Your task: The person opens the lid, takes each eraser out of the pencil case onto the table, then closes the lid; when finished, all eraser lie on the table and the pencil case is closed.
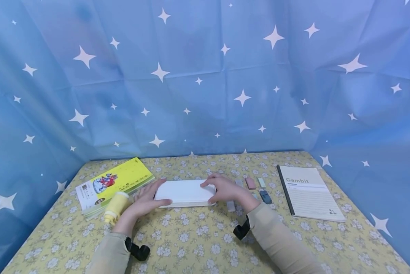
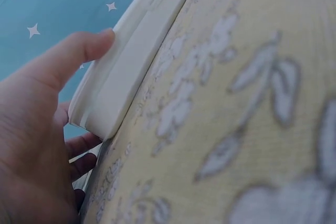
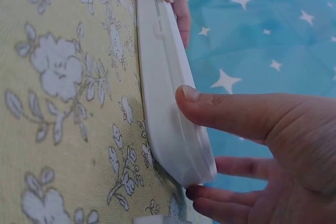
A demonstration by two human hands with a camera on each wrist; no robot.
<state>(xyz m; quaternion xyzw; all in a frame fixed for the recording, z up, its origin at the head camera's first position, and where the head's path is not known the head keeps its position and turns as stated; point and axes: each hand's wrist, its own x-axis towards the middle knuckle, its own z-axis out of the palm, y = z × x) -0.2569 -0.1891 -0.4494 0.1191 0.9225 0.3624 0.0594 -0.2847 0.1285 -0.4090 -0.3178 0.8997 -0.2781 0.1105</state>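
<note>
A white lidded case (image 1: 186, 192), long with rounded corners, lies flat on the flowered tablecloth with its lid down. At its left end my left hand (image 1: 145, 198) grips it, the thumb on the front edge and the fingers around the end. My right hand (image 1: 224, 189) holds the opposite end in the same way. In the left wrist view the case (image 2: 128, 72) shows a seam along its side and a small raised catch. From the right wrist view, the thumb presses the lid edge of the case (image 3: 170, 85), with fingertips by its end corner.
Left stand a yellow bottle (image 1: 116, 207) and a stack of yellow-covered books (image 1: 123, 177). Several small blocks like erasers, including a pink one (image 1: 250, 183) and a dark one (image 1: 265, 197), lie beyond my right hand. Farther right is a notebook (image 1: 309, 194). A starry blue curtain (image 1: 205, 95) hangs behind.
</note>
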